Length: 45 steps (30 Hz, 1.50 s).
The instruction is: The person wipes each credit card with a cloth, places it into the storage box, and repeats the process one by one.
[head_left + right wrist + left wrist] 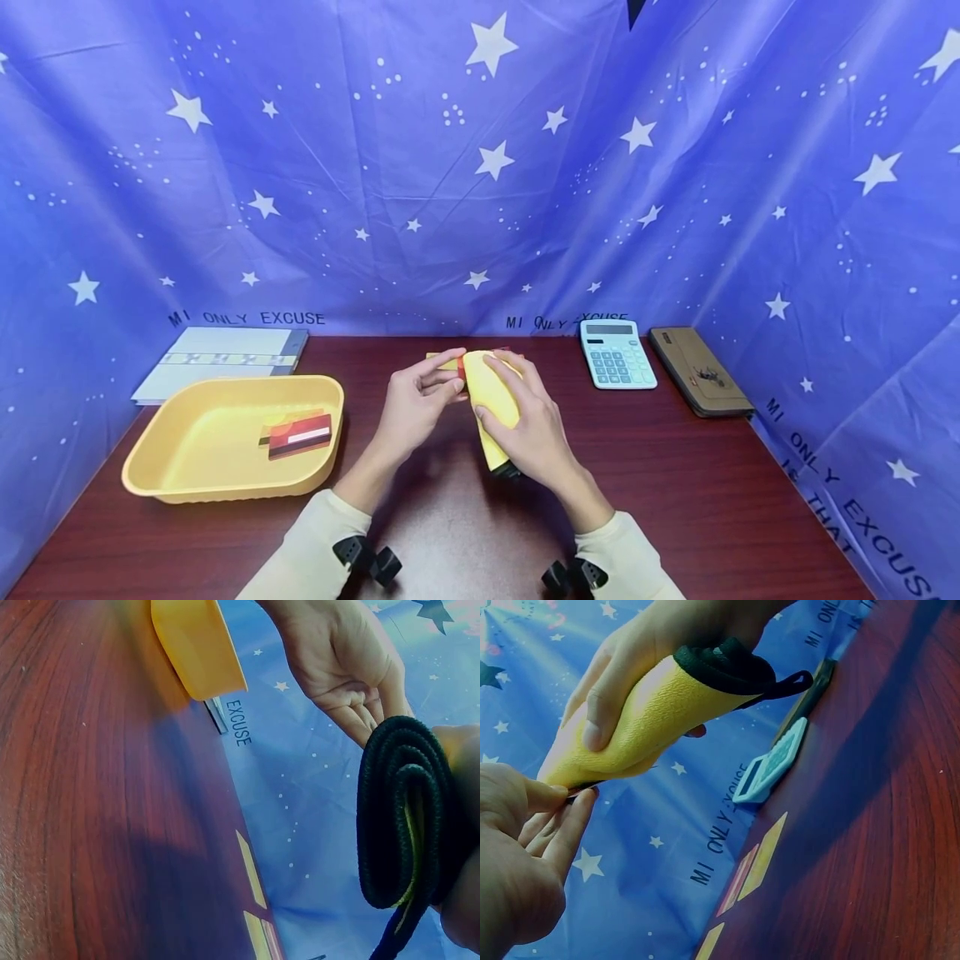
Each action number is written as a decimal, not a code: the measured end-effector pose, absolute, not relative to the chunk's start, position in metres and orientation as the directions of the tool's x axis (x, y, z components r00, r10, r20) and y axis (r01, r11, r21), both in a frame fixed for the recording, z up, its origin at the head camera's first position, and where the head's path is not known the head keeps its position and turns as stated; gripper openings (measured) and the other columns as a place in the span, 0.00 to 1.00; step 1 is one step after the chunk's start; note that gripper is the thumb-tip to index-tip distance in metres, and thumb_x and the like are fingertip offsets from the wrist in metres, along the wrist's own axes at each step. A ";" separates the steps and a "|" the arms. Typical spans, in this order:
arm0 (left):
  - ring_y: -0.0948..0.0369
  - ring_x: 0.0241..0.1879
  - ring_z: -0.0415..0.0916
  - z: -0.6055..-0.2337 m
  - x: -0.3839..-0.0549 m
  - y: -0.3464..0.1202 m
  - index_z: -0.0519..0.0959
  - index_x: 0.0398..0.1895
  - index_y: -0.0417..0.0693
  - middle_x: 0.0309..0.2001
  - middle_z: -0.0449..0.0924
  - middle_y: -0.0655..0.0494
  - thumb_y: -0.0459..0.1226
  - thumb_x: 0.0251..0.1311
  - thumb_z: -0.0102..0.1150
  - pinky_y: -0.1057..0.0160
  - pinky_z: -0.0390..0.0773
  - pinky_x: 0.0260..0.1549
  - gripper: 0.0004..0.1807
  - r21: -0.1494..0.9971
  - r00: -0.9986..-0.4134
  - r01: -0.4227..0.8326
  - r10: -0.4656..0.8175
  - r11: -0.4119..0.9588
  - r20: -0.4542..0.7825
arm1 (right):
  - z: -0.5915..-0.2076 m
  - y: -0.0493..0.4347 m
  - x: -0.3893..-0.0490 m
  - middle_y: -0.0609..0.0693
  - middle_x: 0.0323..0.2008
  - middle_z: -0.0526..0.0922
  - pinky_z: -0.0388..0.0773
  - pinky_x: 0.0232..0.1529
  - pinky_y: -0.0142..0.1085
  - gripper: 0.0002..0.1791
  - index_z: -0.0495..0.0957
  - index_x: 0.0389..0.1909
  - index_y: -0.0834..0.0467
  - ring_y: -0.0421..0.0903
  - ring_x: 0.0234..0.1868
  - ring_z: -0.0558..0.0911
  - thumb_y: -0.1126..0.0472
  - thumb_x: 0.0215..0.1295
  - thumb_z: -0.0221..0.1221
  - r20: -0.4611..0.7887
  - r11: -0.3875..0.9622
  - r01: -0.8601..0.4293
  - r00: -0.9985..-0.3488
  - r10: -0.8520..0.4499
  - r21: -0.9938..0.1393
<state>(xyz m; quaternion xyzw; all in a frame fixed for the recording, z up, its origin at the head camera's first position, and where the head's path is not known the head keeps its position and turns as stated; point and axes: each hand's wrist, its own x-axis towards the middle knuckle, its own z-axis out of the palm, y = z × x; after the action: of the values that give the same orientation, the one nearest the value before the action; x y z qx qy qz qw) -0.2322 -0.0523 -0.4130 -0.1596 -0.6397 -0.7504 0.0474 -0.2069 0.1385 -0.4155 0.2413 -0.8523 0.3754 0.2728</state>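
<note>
My right hand [528,421] grips a folded yellow cloth [491,408] with a black edge and a small black loop, raised above the table. My left hand [416,400] is at the cloth's far end, thumb and fingers pinching a thin reddish card [586,787], most of it hidden by the cloth and fingers. Behind the hands, several cards lie near the table's back edge, among them a yellow card [763,856] beside a red card [739,881]; in the head view the hands partly cover them.
On the left stands a yellow basket [161,450] with a red card [300,437] and a yellowish card inside. A white-grey notebook [225,342] lies behind it. At the back right are a light blue calculator [618,357] and a brown wallet [697,371].
</note>
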 end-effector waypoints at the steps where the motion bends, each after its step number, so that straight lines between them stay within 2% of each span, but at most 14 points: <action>1: 0.62 0.39 0.90 -0.413 -0.233 -0.053 0.78 0.64 0.32 0.46 0.85 0.25 0.20 0.62 0.61 0.45 0.89 0.47 0.25 0.944 -0.942 0.279 0.138 -0.175 0.304 | -0.415 0.139 -0.207 0.48 0.70 0.74 0.85 0.54 0.48 0.39 0.74 0.71 0.46 0.51 0.65 0.79 0.60 0.55 0.74 0.641 0.604 -0.608 -0.741 -0.200 -0.515; 3: 0.61 0.39 0.90 -0.413 -0.233 -0.054 0.77 0.63 0.31 0.46 0.85 0.25 0.19 0.62 0.61 0.45 0.89 0.46 0.24 0.943 -0.939 0.285 0.148 -0.174 0.311 | -0.414 0.141 -0.208 0.47 0.70 0.74 0.85 0.47 0.46 0.39 0.74 0.71 0.46 0.49 0.60 0.81 0.60 0.56 0.73 0.634 0.610 -0.594 -0.751 -0.186 -0.524; 5: 0.59 0.39 0.90 -0.412 -0.232 -0.054 0.77 0.63 0.30 0.47 0.84 0.24 0.19 0.62 0.61 0.47 0.90 0.45 0.24 0.940 -0.934 0.294 0.156 -0.173 0.321 | -0.414 0.143 -0.209 0.47 0.70 0.74 0.85 0.45 0.45 0.39 0.74 0.71 0.45 0.48 0.57 0.82 0.60 0.56 0.73 0.633 0.609 -0.586 -0.755 -0.172 -0.534; 10: 0.61 0.37 0.90 -0.407 -0.230 -0.057 0.79 0.62 0.32 0.46 0.85 0.25 0.19 0.62 0.61 0.53 0.92 0.42 0.23 0.944 -0.935 0.292 0.159 -0.156 0.316 | -0.411 0.149 -0.212 0.47 0.70 0.74 0.84 0.48 0.46 0.39 0.74 0.71 0.46 0.49 0.59 0.81 0.60 0.56 0.73 0.637 0.602 -0.580 -0.756 -0.148 -0.548; 18: 0.64 0.36 0.89 -0.403 -0.229 -0.060 0.79 0.63 0.33 0.46 0.84 0.23 0.20 0.63 0.61 0.55 0.92 0.42 0.23 0.953 -0.938 0.265 0.189 -0.147 0.290 | -0.409 0.161 -0.217 0.46 0.70 0.73 0.82 0.53 0.47 0.38 0.74 0.71 0.46 0.48 0.65 0.78 0.61 0.57 0.73 0.619 0.606 -0.541 -0.779 -0.098 -0.584; 24: 0.64 0.36 0.88 -0.404 -0.231 -0.062 0.77 0.64 0.33 0.47 0.83 0.22 0.21 0.64 0.61 0.57 0.92 0.43 0.24 0.960 -0.940 0.249 0.207 -0.128 0.272 | -0.407 0.173 -0.221 0.48 0.69 0.73 0.78 0.56 0.40 0.37 0.75 0.70 0.47 0.49 0.67 0.76 0.61 0.57 0.73 0.611 0.600 -0.522 -0.788 -0.069 -0.606; 28: 0.65 0.36 0.88 -0.401 -0.230 -0.064 0.76 0.65 0.31 0.47 0.83 0.23 0.21 0.64 0.61 0.55 0.92 0.44 0.25 0.963 -0.941 0.241 0.214 -0.118 0.262 | -0.405 0.180 -0.223 0.49 0.69 0.73 0.76 0.54 0.37 0.37 0.75 0.70 0.48 0.49 0.66 0.75 0.62 0.57 0.72 0.612 0.592 -0.515 -0.789 -0.047 -0.619; 33: 0.64 0.38 0.88 -0.395 -0.226 -0.070 0.77 0.65 0.34 0.46 0.84 0.25 0.22 0.64 0.62 0.55 0.92 0.44 0.25 0.960 -0.940 0.253 0.206 -0.121 0.274 | -0.403 0.186 -0.225 0.49 0.70 0.73 0.77 0.51 0.39 0.37 0.74 0.71 0.47 0.50 0.64 0.75 0.62 0.58 0.72 0.599 0.588 -0.500 -0.800 -0.032 -0.636; 39: 0.64 0.39 0.88 -0.392 -0.220 -0.100 0.76 0.66 0.35 0.46 0.85 0.28 0.23 0.65 0.62 0.56 0.91 0.45 0.25 0.958 -0.945 0.276 0.162 -0.072 0.285 | -0.402 0.187 -0.226 0.49 0.70 0.73 0.77 0.49 0.39 0.37 0.74 0.71 0.46 0.50 0.62 0.76 0.61 0.58 0.72 0.589 0.592 -0.492 -0.807 -0.035 -0.638; 45: 0.65 0.42 0.89 -0.389 -0.219 -0.148 0.76 0.69 0.41 0.48 0.88 0.39 0.28 0.70 0.60 0.62 0.90 0.46 0.24 0.963 -0.965 0.251 0.102 0.094 0.241 | -0.402 0.187 -0.226 0.49 0.69 0.73 0.75 0.50 0.36 0.37 0.75 0.70 0.47 0.50 0.63 0.76 0.62 0.58 0.72 0.590 0.586 -0.489 -0.807 -0.023 -0.646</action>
<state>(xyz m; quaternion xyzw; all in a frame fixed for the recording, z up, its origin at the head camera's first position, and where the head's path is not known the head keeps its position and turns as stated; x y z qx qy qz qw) -0.2192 -0.1476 -0.3888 -0.1197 -0.7373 -0.6625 0.0562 -0.2260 0.1873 -0.4025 0.1510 -0.8482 0.4292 0.2713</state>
